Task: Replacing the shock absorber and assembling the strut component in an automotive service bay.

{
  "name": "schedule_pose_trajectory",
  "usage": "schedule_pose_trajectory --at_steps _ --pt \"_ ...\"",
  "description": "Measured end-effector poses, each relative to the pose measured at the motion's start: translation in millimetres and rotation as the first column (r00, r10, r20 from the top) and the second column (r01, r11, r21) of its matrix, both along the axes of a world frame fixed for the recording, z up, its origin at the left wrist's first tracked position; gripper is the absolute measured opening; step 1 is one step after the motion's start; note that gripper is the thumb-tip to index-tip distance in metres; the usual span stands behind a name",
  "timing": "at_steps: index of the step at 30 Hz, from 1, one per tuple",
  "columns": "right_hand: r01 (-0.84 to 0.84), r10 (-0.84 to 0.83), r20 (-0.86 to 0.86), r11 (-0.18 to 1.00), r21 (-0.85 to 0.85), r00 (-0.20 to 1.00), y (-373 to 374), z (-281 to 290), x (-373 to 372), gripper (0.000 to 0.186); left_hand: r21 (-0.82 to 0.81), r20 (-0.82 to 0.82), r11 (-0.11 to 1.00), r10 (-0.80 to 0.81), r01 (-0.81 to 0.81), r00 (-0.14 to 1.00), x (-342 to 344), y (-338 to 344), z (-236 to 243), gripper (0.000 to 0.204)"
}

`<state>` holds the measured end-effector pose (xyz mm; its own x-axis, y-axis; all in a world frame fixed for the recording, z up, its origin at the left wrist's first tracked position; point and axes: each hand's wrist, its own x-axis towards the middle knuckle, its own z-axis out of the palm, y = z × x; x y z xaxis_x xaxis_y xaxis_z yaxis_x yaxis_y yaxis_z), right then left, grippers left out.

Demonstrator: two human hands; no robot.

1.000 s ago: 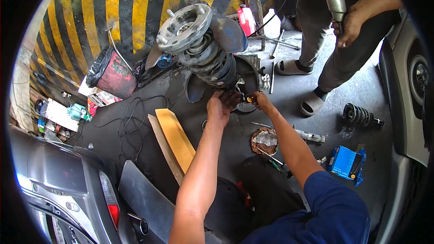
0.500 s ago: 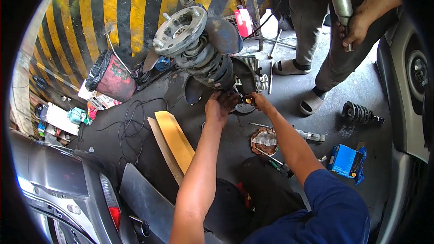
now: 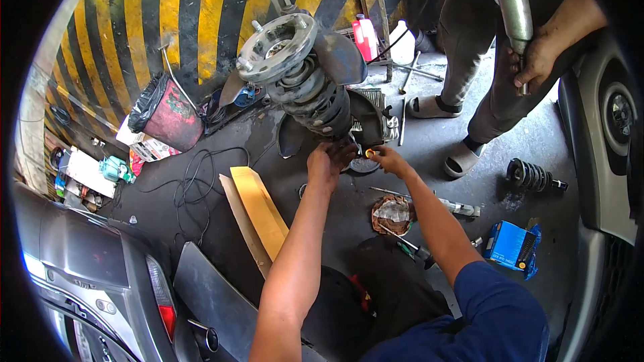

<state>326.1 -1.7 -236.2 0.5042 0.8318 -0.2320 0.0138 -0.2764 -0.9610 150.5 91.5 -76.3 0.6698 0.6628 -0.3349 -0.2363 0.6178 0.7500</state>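
A greasy strut assembly [image 3: 312,97] with a coil spring and a round, studded top mount [image 3: 280,50] stands tilted in front of me, curved dark plates around it. My left hand [image 3: 329,163] is at the strut's lower end, its blackened fingers curled round it; their tips are partly hidden. Just to the right, my right hand [image 3: 391,160] pinches a small yellow-orange piece [image 3: 369,153], which looks like a ring or socket end, close beside the left fingers. Whether that piece touches the strut I cannot tell.
Another person's hand [image 3: 539,60] holds a power wrench [image 3: 515,17] at upper right. A second strut [image 3: 533,175], a blue box [image 3: 511,245] and several tools lie right. Cardboard [image 3: 258,211], a cable [image 3: 191,194] and a red bin [image 3: 173,118] lie left. Cars [image 3: 87,248] flank both sides.
My view has shifted slightly, so the strut appears lower and farther right. The right fingers have turned a little, showing more of the yellow-orange piece. My left hand keeps its place on the strut.
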Motion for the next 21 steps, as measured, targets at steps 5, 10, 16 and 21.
schedule_pose_trajectory --at_steps 5,10,16,21 --pt "0.065 -0.100 0.634 0.995 0.079 0.767 42 -20 -10 0.075 0.035 0.001 0.999 -0.028 0.028 1.000 8 0 -7 0.032" --pt "0.061 -0.225 0.519 0.948 0.314 0.824 99 -32 -41 0.054 0.050 0.001 0.999 0.011 -0.011 1.000 -11 11 -15 0.033" --pt "-0.264 0.219 0.179 0.920 0.291 0.959 96 -107 44 0.070 0.039 0.067 0.994 -0.103 0.100 0.992 17 -4 -13 0.031" --pt "-0.314 0.143 0.387 0.848 0.426 0.911 121 -109 -4 0.038 0.131 -0.050 0.989 -0.059 0.065 0.997 -10 9 -9 0.026"
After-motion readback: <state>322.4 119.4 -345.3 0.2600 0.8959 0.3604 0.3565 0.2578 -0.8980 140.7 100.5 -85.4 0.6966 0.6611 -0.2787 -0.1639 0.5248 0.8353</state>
